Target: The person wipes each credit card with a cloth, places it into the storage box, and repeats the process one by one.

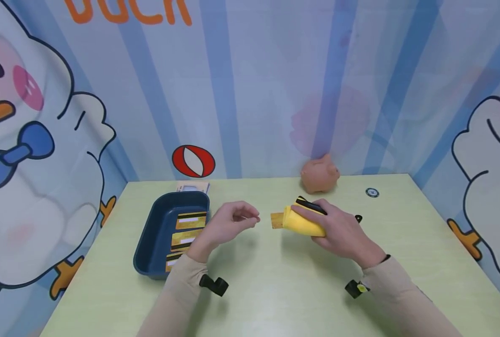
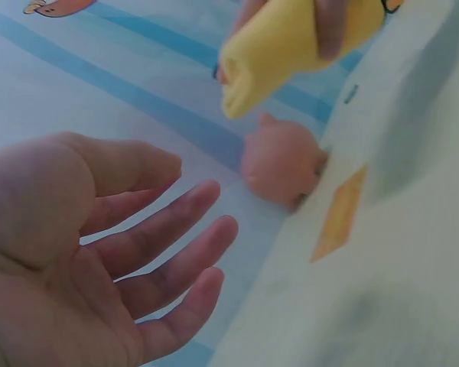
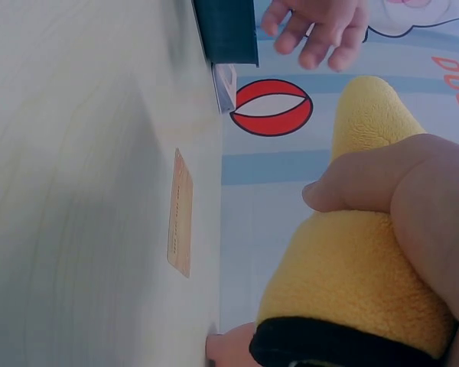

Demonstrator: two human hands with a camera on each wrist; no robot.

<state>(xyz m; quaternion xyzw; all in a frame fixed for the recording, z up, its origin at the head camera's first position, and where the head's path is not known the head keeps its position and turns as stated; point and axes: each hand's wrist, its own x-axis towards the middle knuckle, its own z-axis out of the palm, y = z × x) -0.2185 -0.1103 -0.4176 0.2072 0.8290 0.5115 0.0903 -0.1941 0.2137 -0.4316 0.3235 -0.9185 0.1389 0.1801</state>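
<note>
My right hand (image 1: 342,229) grips a yellow plush item with a black edge (image 1: 302,220), its exact kind unclear, above the table. In the right wrist view the thumb lies across the soft yellow fabric (image 3: 344,267). A gold card (image 1: 277,220) lies flat on the table below it, partly hidden in the head view, and shows whole in the right wrist view. My left hand (image 1: 229,222) hovers left of that card, its fingers loosely bent and holding nothing; the left wrist view shows the bare palm (image 2: 69,252). Three gold cards (image 1: 187,238) with black stripes lie in the dark blue tray (image 1: 149,250).
A pink piggy bank (image 1: 319,174) stands at the table's back edge. Right of it lies a round dark chip (image 1: 372,192). Behind the tray sits a small pale box (image 1: 193,187). A printed duck curtain (image 1: 267,93) closes off the back and sides.
</note>
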